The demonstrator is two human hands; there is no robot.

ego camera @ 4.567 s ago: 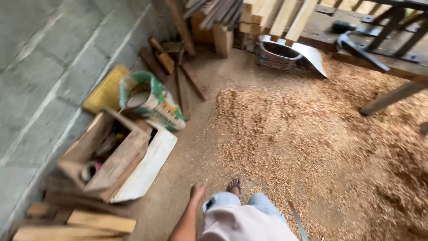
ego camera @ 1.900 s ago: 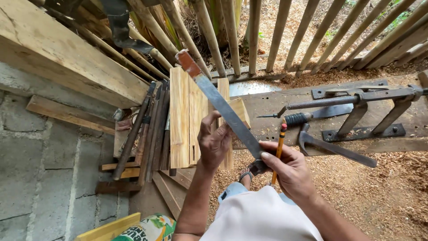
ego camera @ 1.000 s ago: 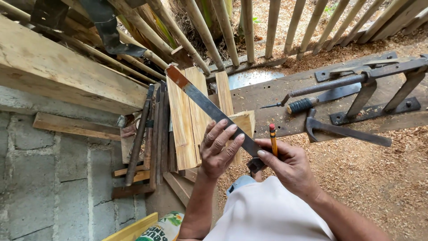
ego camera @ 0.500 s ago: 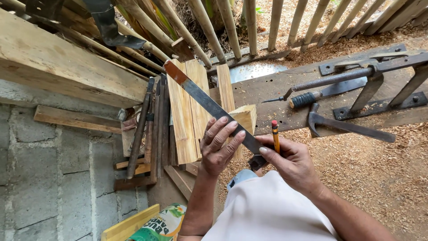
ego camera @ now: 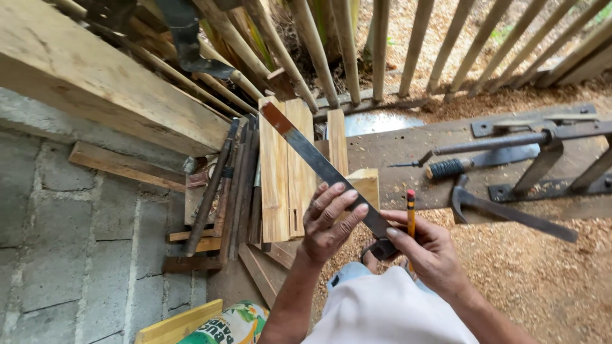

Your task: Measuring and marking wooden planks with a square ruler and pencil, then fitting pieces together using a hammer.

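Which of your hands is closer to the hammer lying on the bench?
Right. The right hand, holding a pencil and the lower end of the metal blade, sits just left of the hammer. The left hand rests on the blade farther left.
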